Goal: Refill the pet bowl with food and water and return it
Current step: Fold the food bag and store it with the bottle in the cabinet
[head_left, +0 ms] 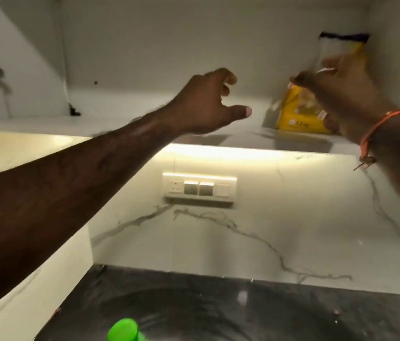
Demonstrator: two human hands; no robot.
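Both arms reach up into an open cupboard [194, 33] above the counter. A yellow bag [299, 112] stands on the cupboard shelf [125, 114], far over at the 2 o'clock side, close to the right wall. It stands upright, and its top is clear with a dark edge. The picture on its front is too blurry to make out.

The right hand [341, 84] is up in front of the bag, at 2 o'clock. Its fingers are curled at the bag's clear upper part. The hand is blurry, so I cannot tell if it is gripping the bag or only touching it. An orange string [378, 126] is tied round that wrist.

The left hand [206, 104] is near the middle, at about 12 o'clock, well apart from the bag. Its fingers are loosely curled and the thumb sticks out toward the bag. It holds nothing.

Below the shelf, a strip of light [218, 150] glows on a white marble wall. A switch plate [199, 188] sits on that wall, just under the light. At 6 o'clock lies a dark counter [267, 313]. A green cap [123, 329] pokes up at the bottom edge. No pet bowl shows here.
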